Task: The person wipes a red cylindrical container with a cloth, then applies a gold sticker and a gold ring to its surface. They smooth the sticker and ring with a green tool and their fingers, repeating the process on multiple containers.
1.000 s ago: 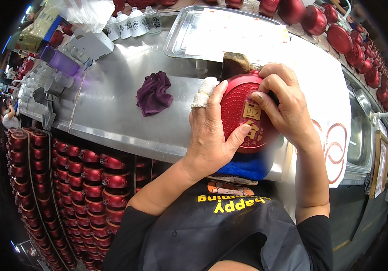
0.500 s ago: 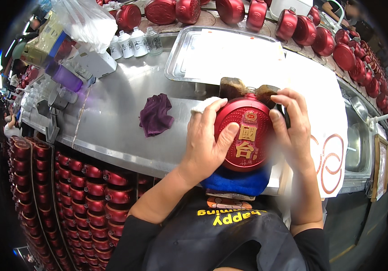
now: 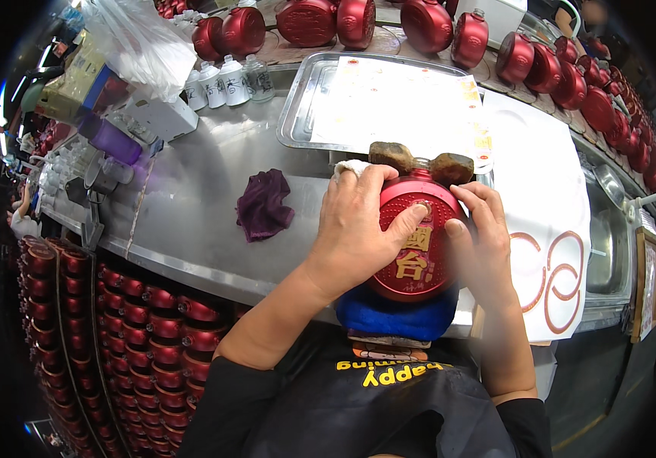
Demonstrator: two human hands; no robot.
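A round, flat red bottle (image 3: pixel 421 263) with gold raised characters lies face up, its neck away from me. It leans on a folded blue cloth (image 3: pixel 389 317), and its neck lies between two brown, worn blocks (image 3: pixel 390 156). My left hand (image 3: pixel 355 229) grips the bottle's left side, thumb pressed on the small emblem near the top. Beneath its fingertips sticks out a white cloth (image 3: pixel 351 168). My right hand (image 3: pixel 484 240) curls around the bottle's right edge, fingers at the upper rim and thumb on its face. Its palm is hidden and partly blurred.
A purple rag (image 3: pixel 265 206) lies on the steel bench to the left. Beyond the bottle is a metal tray (image 3: pixel 297 114) with printed sheets. Paper with red-brown rings (image 3: pixel 564 275) lies right, near a sink (image 3: pixel 610 259). Red bottles (image 3: pixel 427 27) line the back; more are stacked left below.
My left thumb has slid up from the bottle's left edge onto the emblem. My right fingers have come down from the right block to the bottle's rim. The view has shifted slightly.
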